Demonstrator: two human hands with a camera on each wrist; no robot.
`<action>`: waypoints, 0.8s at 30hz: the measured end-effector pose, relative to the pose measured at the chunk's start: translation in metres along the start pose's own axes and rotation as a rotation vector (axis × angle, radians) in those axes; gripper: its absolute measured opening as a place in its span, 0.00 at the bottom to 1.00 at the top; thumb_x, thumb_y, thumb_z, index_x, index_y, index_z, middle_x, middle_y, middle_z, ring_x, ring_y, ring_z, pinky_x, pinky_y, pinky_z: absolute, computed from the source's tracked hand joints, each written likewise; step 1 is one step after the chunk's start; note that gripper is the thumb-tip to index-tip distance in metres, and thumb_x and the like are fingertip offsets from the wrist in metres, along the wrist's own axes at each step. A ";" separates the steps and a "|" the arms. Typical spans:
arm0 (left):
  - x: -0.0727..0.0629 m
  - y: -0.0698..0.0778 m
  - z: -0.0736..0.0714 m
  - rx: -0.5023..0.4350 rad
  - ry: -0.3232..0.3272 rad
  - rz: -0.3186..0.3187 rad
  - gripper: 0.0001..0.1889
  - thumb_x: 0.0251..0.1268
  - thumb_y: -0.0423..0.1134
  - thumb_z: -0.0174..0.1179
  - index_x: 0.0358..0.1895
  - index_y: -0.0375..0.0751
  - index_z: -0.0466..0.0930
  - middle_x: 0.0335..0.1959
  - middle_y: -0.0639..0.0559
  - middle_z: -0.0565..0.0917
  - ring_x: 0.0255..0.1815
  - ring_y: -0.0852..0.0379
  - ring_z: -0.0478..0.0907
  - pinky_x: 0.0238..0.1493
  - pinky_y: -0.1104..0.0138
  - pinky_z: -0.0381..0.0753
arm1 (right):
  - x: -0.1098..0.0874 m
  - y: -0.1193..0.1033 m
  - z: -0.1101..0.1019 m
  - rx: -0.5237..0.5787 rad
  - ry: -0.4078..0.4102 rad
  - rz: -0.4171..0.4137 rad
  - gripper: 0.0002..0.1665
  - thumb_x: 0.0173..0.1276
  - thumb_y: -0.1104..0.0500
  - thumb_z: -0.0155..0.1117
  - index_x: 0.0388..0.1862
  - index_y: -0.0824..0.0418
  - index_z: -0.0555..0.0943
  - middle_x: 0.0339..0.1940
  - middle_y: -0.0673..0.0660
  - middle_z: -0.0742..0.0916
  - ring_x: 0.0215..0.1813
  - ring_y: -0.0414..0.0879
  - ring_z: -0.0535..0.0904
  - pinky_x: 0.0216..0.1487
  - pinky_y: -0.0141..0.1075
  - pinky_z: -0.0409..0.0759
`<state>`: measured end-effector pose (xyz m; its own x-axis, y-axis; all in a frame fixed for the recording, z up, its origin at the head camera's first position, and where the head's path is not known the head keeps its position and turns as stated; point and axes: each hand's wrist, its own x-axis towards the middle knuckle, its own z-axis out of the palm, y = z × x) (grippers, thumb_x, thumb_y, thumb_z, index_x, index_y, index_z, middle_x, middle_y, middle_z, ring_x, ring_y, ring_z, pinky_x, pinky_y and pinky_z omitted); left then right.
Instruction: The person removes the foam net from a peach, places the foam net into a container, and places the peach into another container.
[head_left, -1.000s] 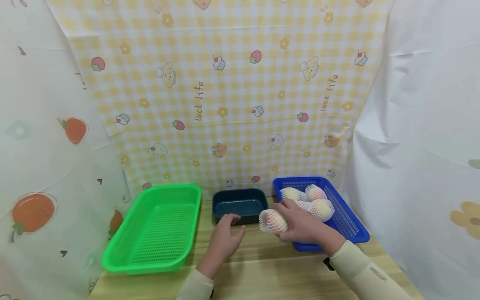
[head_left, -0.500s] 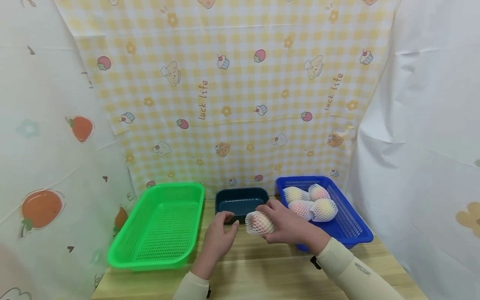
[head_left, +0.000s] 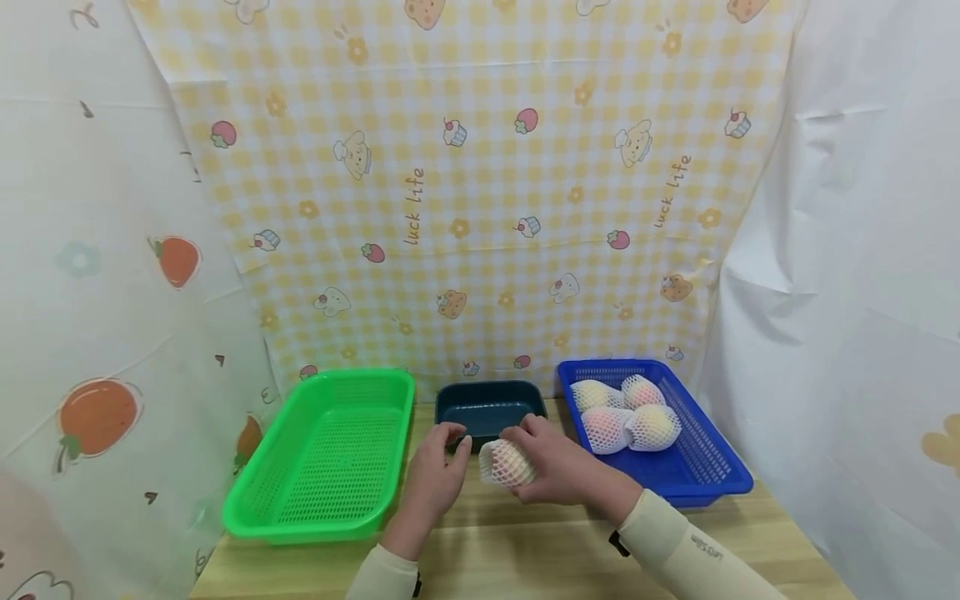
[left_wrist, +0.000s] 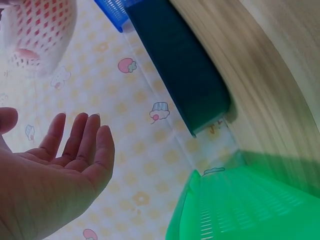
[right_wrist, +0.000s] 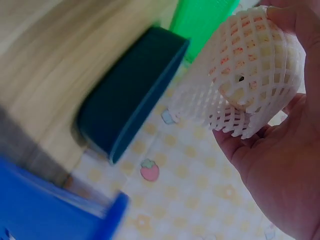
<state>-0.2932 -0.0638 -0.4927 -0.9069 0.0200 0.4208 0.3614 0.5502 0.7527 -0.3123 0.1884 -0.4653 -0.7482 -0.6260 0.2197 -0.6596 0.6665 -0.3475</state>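
Note:
In my right hand [head_left: 558, 467] is a round yellow-and-red fruit [head_left: 512, 463] in a white foam net; its exact kind is hard to tell. The right wrist view has the thumb and fingers gripping the netted fruit [right_wrist: 250, 65] at one end, with the loose mouth of the net pointing away from the palm. My left hand [head_left: 437, 473] is held just left of the fruit, apart from it, with relaxed, slightly bent fingers. Nothing lies in that left hand [left_wrist: 65, 175] in the left wrist view. Behind both hands stands a dark teal rectangular box [head_left: 491, 392].
A green perforated basket [head_left: 240, 512] stands at the left of the wooden table [head_left: 517, 558]. To the right, a blue basket [head_left: 708, 433] holds several more netted fruits [head_left: 654, 427]. A checked cloth [head_left: 480, 183] hangs close behind the containers.
My right hand has carried the netted fruit leftward from beside the blue basket to near my left hand. The left hand has barely moved, its thumb and fingers a little closer together.

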 end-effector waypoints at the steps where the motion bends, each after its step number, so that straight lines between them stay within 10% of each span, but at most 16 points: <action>1: 0.000 0.000 0.000 0.002 -0.002 -0.002 0.13 0.86 0.47 0.62 0.59 0.43 0.85 0.59 0.48 0.85 0.61 0.45 0.84 0.59 0.46 0.86 | 0.000 0.000 0.004 -0.007 0.001 0.000 0.47 0.63 0.47 0.87 0.78 0.52 0.76 0.55 0.48 0.74 0.50 0.42 0.75 0.45 0.31 0.83; 13: -0.001 -0.011 0.006 0.000 -0.036 -0.010 0.16 0.86 0.47 0.61 0.60 0.38 0.85 0.58 0.47 0.85 0.61 0.44 0.83 0.63 0.44 0.83 | 0.003 0.020 0.066 -0.077 -0.055 0.021 0.49 0.60 0.42 0.85 0.78 0.52 0.76 0.53 0.46 0.75 0.51 0.39 0.73 0.51 0.34 0.81; 24: -0.001 -0.021 0.009 0.015 -0.047 -0.045 0.13 0.86 0.47 0.62 0.58 0.42 0.85 0.56 0.49 0.85 0.60 0.45 0.84 0.61 0.44 0.84 | 0.005 0.022 0.081 -0.074 -0.079 0.014 0.49 0.62 0.41 0.85 0.78 0.52 0.76 0.53 0.46 0.75 0.53 0.40 0.72 0.55 0.36 0.80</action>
<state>-0.3015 -0.0678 -0.5132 -0.9313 0.0342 0.3626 0.3175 0.5640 0.7623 -0.3242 0.1669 -0.5460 -0.7515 -0.6443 0.1418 -0.6546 0.7017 -0.2813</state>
